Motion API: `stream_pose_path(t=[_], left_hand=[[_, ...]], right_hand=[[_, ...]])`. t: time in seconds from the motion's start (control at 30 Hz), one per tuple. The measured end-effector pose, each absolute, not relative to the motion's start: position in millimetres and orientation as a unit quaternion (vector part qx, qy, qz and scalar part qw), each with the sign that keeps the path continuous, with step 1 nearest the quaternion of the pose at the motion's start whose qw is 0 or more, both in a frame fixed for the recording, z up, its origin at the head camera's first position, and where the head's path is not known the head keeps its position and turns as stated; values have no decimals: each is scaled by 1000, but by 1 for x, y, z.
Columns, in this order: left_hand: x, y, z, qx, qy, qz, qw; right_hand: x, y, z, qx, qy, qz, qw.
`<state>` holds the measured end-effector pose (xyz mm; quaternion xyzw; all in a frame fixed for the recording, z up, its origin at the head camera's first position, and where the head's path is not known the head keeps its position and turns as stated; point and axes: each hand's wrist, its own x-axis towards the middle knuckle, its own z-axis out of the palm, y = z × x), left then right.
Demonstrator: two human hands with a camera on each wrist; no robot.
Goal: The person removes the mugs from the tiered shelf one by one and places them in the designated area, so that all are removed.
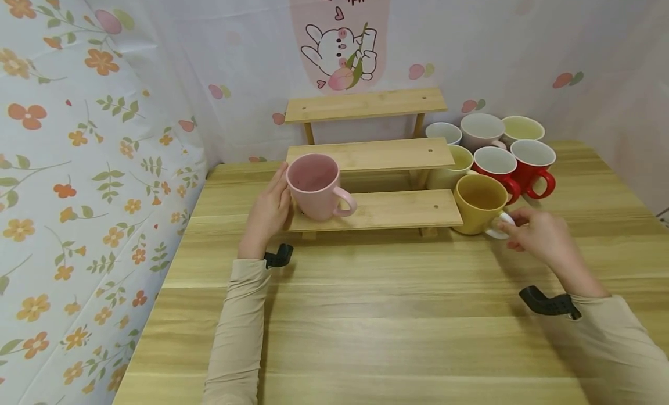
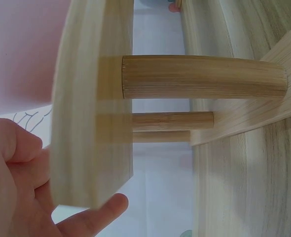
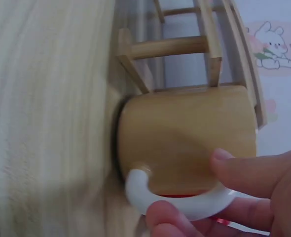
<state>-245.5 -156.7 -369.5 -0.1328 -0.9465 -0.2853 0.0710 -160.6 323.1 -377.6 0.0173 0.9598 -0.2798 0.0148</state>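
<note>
A pink mug [image 1: 315, 187] stands at the left end of the lowest shelf of a wooden three-tier rack [image 1: 387, 210], its handle turned right. My left hand [image 1: 269, 210] lies beside that mug at the shelf's left end, its fingers pointing toward the back. In the left wrist view, one finger [image 2: 98, 215] reaches past the shelf edge; whether the hand presses on the mug cannot be told. With my right hand [image 1: 540, 233] I pinch the white handle [image 3: 195, 205] of a yellow mug [image 1: 478, 204]. That mug stands upright on the table, right by the rack's lower right end.
Behind the yellow mug several mugs crowd together, among them a red mug [image 1: 533, 161], a pale yellow mug [image 1: 522, 129] and a light pink mug [image 1: 482, 131]. Some sit partly behind the rack. A printed cloth [image 1: 235, 56] hangs along the back of the table [image 1: 366, 335].
</note>
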Motion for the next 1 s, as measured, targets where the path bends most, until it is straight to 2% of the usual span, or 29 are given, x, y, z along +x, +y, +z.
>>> stream_pose_path(t=[0.17, 0.37, 0.63, 1.0], left_hand=[[-245, -157, -369, -137, -946, -283, 75], [-245, -157, -368, -133, -947, -283, 71], [-245, -158, -368, -135, -948, -281, 68], [-246, -157, -368, -137, -948, -277, 75]], right_hand=[[-161, 325, -368, 23, 962, -273, 16], [-161, 318, -355, 33, 962, -270, -9], [-166, 293, -339, 15, 952, -304, 23], [-179, 248, -324, -27, 953, -303, -10]])
